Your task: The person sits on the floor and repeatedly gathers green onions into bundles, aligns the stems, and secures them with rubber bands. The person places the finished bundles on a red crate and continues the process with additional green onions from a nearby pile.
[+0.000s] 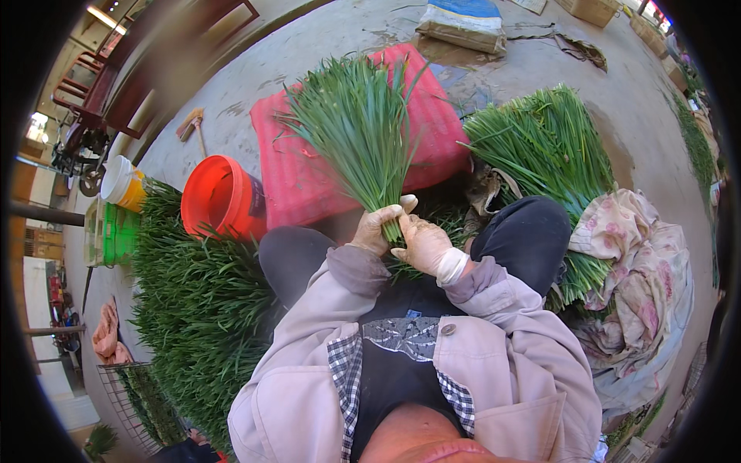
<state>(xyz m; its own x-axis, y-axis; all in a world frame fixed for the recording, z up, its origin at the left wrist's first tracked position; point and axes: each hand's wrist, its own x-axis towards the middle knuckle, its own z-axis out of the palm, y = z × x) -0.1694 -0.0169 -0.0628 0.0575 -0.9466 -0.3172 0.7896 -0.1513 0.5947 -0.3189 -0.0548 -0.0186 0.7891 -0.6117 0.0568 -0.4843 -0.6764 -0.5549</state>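
Gloved and closed round the cut ends of a bunch of long flat green leaves, likely garlic chives, is my left hand. My right hand, in a similar pale glove, touches the same stem ends from the right, its fingers against the bunch. The leaf tips fan out over a block covered in pink-red woven cloth. On the right lies a thick stack of similar greens, partly under a flowered cloth. Loose greens lie beneath my hands, between my knees.
At the left stands a large mass of greens, beside an orange bucket. Further left are a white-and-yellow bucket and a green crate. A hand broom and a filled sack lie on the concrete floor beyond.
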